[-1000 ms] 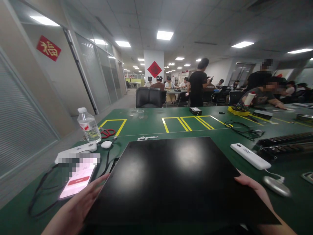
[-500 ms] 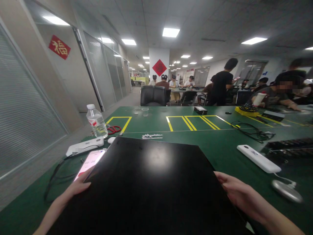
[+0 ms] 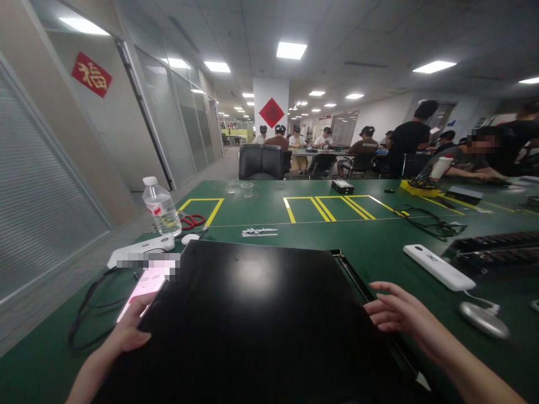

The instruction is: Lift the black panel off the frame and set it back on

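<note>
A wide black panel [image 3: 252, 314] lies before me, with a ceiling light's glare on its glossy top. Along its right side a narrow rail and corner of a black frame [image 3: 343, 261] show from beneath. My left hand [image 3: 126, 334] holds the panel's left edge, thumb on top, fingers partly hidden behind the edge. By the right edge is my right hand [image 3: 398, 311], its fingers apart and the fingertips at the panel's side; whether they touch it I cannot tell. Close to my left fingers lies a phone with a lit pinkish screen [image 3: 145, 283].
On the green table [image 3: 236, 216] are a water bottle [image 3: 162, 207], red-handled scissors [image 3: 193, 221], a white power bank [image 3: 438, 266], a silver oval device [image 3: 484, 320], a black cable [image 3: 433, 221] and a small black box [image 3: 342, 187]. People sit and stand farther back.
My right fingers have loosened and spread at the panel's right edge. The panel has shifted slightly left, and the rail and corner beneath now show. My left hand keeps its hold.
</note>
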`<state>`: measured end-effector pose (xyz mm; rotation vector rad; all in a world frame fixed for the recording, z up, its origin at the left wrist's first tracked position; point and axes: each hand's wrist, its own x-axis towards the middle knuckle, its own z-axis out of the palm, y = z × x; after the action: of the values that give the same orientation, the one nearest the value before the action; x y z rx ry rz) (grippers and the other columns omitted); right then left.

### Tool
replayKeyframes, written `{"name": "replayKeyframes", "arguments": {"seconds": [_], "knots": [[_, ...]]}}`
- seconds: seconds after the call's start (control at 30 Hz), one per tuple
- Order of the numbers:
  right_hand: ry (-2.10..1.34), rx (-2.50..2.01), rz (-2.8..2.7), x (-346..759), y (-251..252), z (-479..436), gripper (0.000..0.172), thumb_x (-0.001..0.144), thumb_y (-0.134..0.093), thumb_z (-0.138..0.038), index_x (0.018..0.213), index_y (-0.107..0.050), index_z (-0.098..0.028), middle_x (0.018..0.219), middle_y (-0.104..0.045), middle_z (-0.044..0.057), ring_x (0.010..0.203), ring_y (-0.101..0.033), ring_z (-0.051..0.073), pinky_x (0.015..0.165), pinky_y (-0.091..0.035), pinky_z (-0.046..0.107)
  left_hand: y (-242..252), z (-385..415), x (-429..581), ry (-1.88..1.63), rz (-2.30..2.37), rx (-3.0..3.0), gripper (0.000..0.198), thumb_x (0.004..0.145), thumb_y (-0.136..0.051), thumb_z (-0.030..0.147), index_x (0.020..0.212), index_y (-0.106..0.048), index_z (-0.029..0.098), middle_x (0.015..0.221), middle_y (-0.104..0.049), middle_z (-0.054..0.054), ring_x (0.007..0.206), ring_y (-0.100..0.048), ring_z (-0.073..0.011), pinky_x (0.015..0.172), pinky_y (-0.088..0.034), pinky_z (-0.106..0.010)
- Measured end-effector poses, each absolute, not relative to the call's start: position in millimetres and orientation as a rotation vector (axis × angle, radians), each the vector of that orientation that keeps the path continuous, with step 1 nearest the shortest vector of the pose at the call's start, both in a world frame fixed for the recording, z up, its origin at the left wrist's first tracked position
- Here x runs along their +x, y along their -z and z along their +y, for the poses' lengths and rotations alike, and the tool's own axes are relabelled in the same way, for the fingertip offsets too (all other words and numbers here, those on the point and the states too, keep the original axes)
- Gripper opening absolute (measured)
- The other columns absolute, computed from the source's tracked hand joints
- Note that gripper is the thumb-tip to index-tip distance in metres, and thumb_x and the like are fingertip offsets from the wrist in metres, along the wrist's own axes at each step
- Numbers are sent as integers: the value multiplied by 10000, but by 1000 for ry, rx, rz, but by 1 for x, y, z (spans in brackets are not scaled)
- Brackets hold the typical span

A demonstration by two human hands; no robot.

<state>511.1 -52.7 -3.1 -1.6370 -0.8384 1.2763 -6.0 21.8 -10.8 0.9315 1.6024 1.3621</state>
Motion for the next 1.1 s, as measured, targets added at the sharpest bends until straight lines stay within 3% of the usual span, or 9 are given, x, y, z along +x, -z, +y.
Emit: {"name": "replayKeyframes", "arguments": {"seconds": [0.13, 0.2, 0.4, 0.6, 0.87, 1.1], "knots": [[-1185, -1745, -891, 514, 4, -49, 564, 789, -578, -540, 1219, -443, -201, 808, -736, 86, 648, -693, 209, 596, -514, 310, 25, 16, 6, -1347, 1316, 878, 438, 369, -675, 195, 800, -643, 268, 788, -746, 22, 892, -624, -353, 791, -496, -425], [-1157, -1789, -899, 512, 1, -48, 545, 790, -559, -538, 1199, -438, -200, 773, -732, 81, 622, -689, 210, 572, -504, 305, 27, 9, 15, -1323, 1253, 841, 444, 388, -653, 170, 819, -622, 269, 758, -745, 38, 806, -638, -314, 736, -495, -396], [-1093, -1847, -891, 508, -7, -47, 524, 757, -556, -518, 1158, -435, -202, 711, -720, 67, 591, -676, 208, 553, -498, 306, 19, -2, 33, -1298, 1229, 843, 415, 410, -661, 193, 818, -617, 257, 761, -744, 8, 752, -665, -307, 660, -495, -368], [-1012, -1885, -915, 508, -2, -43, 521, 737, -568, -530, 1134, -452, -213, 685, -705, 44, 576, -658, 195, 535, -488, 303, 17, -5, 34, -1243, 1237, 857, 470, 424, -663, 195, 888, -610, 247, 662, -692, 13, 553, -626, -236, 556, -478, -338], [-931, -1909, -1005, 507, 10, -44, 568, 736, -579, -579, 1150, -481, -203, 720, -704, 53, 615, -664, 207, 575, -514, 330, 16, -7, 32, -1265, 1199, 883, 450, 444, -682, 185, 886, -620, 234, 698, -702, 1, 596, -648, -249, 595, -495, -349], [-811, -1979, -1128, 504, 16, -48, 499, 773, -536, -566, 1145, -518, -233, 769, -738, 54, 653, -687, 225, 585, -517, 332, 19, -6, 29, -1241, 1210, 834, 452, 448, -661, 163, 891, -610, 232, 682, -690, 10, 578, -636, -236, 587, -470, -336]]}}
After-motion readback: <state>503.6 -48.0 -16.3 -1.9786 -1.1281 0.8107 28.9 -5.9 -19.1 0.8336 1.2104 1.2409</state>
